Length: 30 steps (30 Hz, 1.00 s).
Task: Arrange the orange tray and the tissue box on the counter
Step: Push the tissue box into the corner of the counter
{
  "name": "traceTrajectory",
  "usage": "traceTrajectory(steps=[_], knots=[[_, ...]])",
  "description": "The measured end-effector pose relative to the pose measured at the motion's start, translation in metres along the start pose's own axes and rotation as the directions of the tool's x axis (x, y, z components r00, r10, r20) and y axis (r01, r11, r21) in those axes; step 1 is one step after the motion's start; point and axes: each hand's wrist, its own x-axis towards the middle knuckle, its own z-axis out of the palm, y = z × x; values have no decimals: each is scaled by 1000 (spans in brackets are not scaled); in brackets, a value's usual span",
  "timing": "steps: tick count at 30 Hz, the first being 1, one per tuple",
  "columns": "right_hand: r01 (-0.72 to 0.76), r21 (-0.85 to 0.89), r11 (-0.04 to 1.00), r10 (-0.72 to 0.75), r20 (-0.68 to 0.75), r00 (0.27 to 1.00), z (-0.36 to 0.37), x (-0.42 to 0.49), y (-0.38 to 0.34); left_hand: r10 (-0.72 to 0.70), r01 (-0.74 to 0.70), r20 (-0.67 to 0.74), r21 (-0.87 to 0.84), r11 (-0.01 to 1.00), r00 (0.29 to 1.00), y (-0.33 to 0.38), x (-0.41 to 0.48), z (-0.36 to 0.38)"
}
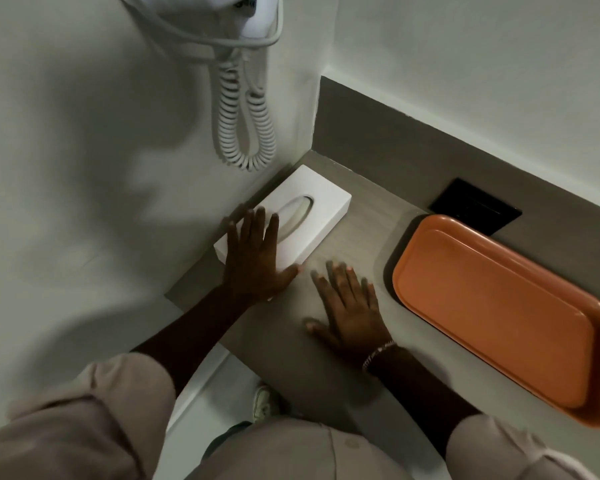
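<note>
tissue box [302, 209]: centre frame, under left hand [257, 258], flat open palm
right hand [350, 306]: open on bench [357, 223]
orange tray [492, 306]: right, apart

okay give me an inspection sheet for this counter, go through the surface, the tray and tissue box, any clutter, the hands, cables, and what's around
Surface: grey counter, bare between the items.
Job's things: white tissue box against the left wall; orange tray empty, along the back wall, apart from the box.
Clutter: nothing seen.
Hands: left hand flat on the tissue box's near end; right hand spread, fingers open, over the bare counter, holding nothing.
Cables: coiled cord hanging from the wall-mounted hair dryer.
Surroundings: black wall socket behind the tray.
</note>
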Motion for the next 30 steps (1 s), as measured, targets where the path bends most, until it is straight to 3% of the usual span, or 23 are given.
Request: traceTrajectory(steps=[4, 11, 30], knots=[[109, -59, 992, -117, -154, 981, -28, 42, -14, 145, -143, -188, 22, 989, 972, -13, -47, 10], [245, -177, 953, -260, -67, 963, -33, 81, -13, 209, -201, -117, 80, 976, 971, -37, -73, 22], [308, -211, 928, -321, -30, 947, -56, 153, 39, 196, -190, -111, 58, 980, 974, -36, 2, 43]])
